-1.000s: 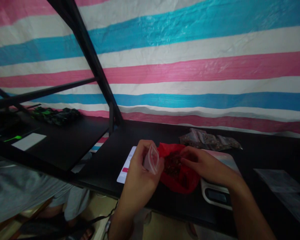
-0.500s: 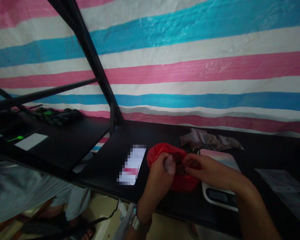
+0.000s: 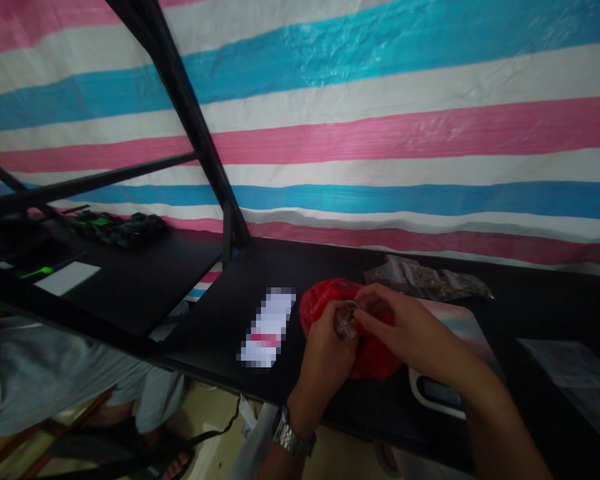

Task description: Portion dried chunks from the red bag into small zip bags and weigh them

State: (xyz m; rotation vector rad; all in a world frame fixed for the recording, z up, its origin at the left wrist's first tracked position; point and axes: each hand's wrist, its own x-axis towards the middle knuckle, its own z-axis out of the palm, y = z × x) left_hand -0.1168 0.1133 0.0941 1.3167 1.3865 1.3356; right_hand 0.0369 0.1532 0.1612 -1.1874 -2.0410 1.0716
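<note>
Both our hands have shifted slightly farther over the red bag [image 3: 375, 357]; left hand [image 3: 327, 357] and right hand [image 3: 405, 330] are pinching a small clear pouch [image 3: 345, 320] together above the counter [image 3: 260, 280].

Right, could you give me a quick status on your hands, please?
Left hand pinching small clear bag. Right hand at its mouth, over red bag. Scale beside.

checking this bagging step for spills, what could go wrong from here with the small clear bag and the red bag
1. The left hand and right hand pinch the small clear plastic bag above the open red plastic bag; dark bits could drop past its mouth onto the black table.
2. The red bag sits near the table's front edge and could slide off if nudged.
3. It lies against the white digital scale; spilled bits may land on the platform.
</note>
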